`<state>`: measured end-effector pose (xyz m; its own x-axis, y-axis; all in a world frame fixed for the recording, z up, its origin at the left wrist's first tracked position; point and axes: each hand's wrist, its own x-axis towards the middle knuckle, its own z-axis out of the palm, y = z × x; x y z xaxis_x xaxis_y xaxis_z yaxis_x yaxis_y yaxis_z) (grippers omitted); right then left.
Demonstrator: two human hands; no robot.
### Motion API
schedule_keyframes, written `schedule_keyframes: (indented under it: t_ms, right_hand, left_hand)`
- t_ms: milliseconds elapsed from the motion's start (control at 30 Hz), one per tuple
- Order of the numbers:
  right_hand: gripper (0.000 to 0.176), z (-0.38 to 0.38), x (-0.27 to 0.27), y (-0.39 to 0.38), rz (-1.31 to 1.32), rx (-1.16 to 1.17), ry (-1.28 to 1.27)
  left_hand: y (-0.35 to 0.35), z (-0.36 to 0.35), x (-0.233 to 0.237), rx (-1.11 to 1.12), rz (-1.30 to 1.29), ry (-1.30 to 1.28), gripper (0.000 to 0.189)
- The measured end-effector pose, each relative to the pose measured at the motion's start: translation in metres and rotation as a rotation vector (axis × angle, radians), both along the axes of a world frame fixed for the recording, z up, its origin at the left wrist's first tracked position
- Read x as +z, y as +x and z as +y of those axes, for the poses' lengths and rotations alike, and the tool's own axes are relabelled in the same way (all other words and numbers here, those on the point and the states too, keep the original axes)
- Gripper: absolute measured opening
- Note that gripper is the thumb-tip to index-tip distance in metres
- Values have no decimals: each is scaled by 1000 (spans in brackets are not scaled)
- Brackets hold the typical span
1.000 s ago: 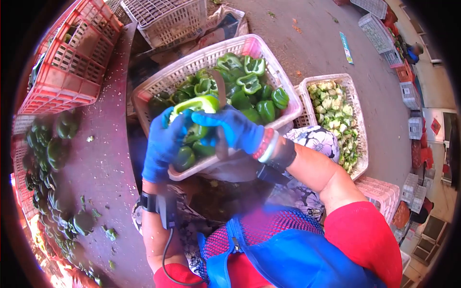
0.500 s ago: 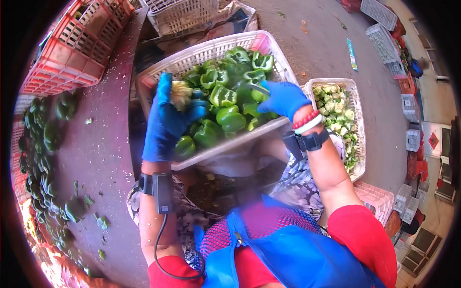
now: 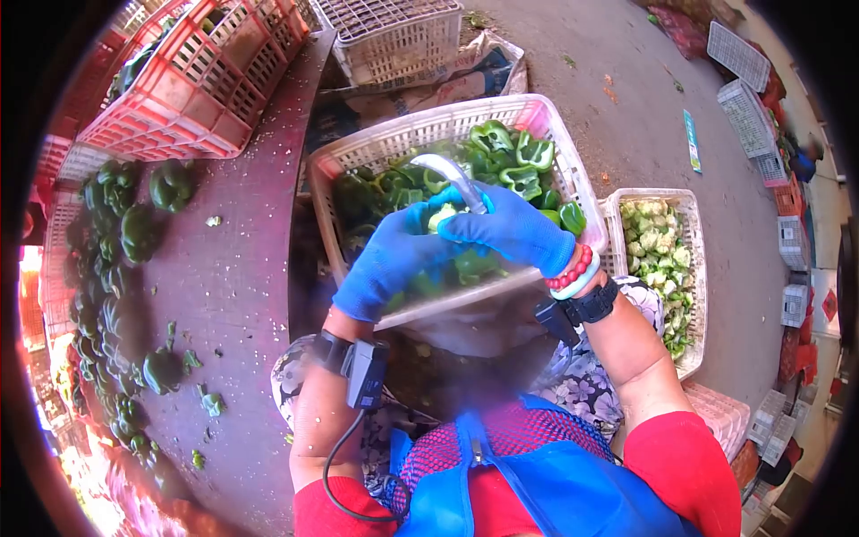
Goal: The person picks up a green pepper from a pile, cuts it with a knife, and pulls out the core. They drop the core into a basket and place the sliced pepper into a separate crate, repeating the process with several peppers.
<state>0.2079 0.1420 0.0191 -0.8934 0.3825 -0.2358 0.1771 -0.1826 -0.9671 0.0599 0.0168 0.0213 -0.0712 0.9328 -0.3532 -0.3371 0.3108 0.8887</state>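
Both my hands wear blue gloves and meet over a white crate (image 3: 412, 132) of cut green bell peppers (image 3: 522, 182). My left hand (image 3: 394, 259) is closed round a pale green pepper core (image 3: 440, 217), mostly hidden by the fingers. Gripped in my right hand (image 3: 519, 231) is a curved knife (image 3: 452, 177), its blade pointing up and to the left. The right fingers also press against the core. Below the hands, the peppers in the crate are partly covered and blurred.
Whole green peppers (image 3: 139, 233) lie along the far side of a dark red table (image 3: 237, 259) at left. Red crates (image 3: 192, 98) stand on it. A second white crate (image 3: 701, 277) at right holds pale pepper cores (image 3: 664, 259). Behind is a grey lidded crate (image 3: 394, 45).
My hands have come together over the crate. The pale core the left hand held up now sits between both hands, and the knife blade has swung into clear view. The camera view has shifted.
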Motion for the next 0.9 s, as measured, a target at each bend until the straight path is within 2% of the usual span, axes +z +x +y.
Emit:
schedule_keyframes:
  t_ms: [167, 367, 433, 533, 600, 633, 700, 767, 867, 900]
  right_hand:
    - [34, 2, -14, -3, -61, -44, 6]
    - [37, -10, -17, -15, -67, -173, 182]
    - [44, -12, -29, -19, 18, -187, 302]
    - [59, -13, -36, -23, 45, -245, 633]
    - [50, -10, -39, -24, 18, -262, 762]
    - [42, -10, -41, -24, -4, -254, 753]
    - [42, -10, -42, -21, -37, -311, 614]
    - [43, -14, -40, -19, -56, -442, 350]
    - [47, -7, -15, -19, 111, -420, 112]
    - [59, 2, -8, -8, -4, -184, -123]
  left_hand:
    - [1, 1, -6, 66, 272, -22, 25]
    - [-1, -2, -19, 166, 476, 16, 25]
    - [-1, -2, -20, 184, 545, -9, 25]
    - [1, -3, -29, 176, 613, -19, 26]
    - [2, -3, -37, 175, 630, -38, 27]
    - [3, -3, -41, 179, 632, -65, 28]
    - [2, -2, -30, 177, 514, -40, 30]
    - [-7, -2, -8, 155, 281, 66, 33]
    - [-11, -4, 11, 58, 113, 115, 35]
    - [-12, -4, 10, 101, 63, 65, 32]
